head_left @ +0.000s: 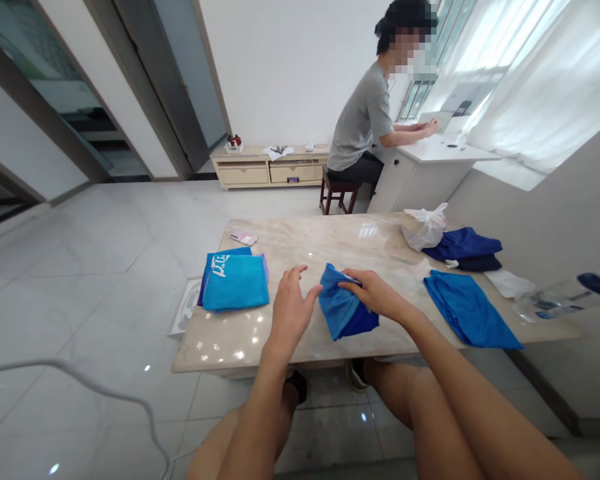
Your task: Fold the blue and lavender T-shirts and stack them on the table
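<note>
A bundle of blue cloth (341,308), lighter above and darker at its lower right, lies partly folded on the marble-topped table (280,340). My right hand (373,292) has its fingers and thumb closed on the bundle's upper right side. Just left of the cloth is my left hand (293,300), its thumb and fingers apart with nothing between them. Its thumb tip comes close to the cloth's left edge; whether they touch I cannot tell. Further left sits a folded stack of blue fabric (237,287) with white lettering on top.
A phone (243,237) lies behind the stack. At the right are a loose blue cloth (467,310), dark blue fabric (465,243), a white plastic bag (424,227) and a clear bottle (555,303). A person (363,113) sits on a stool at a white desk (440,148) beyond.
</note>
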`<action>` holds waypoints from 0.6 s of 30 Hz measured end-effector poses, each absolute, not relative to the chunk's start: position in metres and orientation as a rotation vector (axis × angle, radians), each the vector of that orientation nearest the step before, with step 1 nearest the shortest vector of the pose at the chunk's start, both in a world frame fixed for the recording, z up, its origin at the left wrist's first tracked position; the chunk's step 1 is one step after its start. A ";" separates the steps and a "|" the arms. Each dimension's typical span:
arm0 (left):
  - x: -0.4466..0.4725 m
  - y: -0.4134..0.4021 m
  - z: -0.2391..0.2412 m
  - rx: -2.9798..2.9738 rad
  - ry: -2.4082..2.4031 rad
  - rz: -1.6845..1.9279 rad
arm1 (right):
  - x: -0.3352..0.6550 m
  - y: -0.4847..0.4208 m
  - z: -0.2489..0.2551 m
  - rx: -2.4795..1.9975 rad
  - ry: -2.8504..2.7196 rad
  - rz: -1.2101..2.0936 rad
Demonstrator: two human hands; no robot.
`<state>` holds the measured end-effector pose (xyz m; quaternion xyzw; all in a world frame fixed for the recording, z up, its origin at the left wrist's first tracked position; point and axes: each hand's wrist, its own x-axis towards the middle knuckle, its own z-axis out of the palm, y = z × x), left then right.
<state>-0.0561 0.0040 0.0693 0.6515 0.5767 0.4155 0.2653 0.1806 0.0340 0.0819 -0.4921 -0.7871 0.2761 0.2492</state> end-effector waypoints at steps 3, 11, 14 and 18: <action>-0.062 0.008 0.067 1.577 1.383 1.079 | 0.165 0.013 0.103 -1.132 -2.169 0.856; -0.076 -0.009 0.092 1.496 1.098 1.096 | 0.173 -0.002 0.123 -1.149 -2.002 0.892; -0.074 -0.010 0.094 1.532 1.189 1.208 | 0.191 0.006 0.119 -1.203 -1.959 0.976; -0.067 -0.007 0.095 1.570 1.305 1.275 | 0.208 0.015 0.112 -1.250 -1.847 1.005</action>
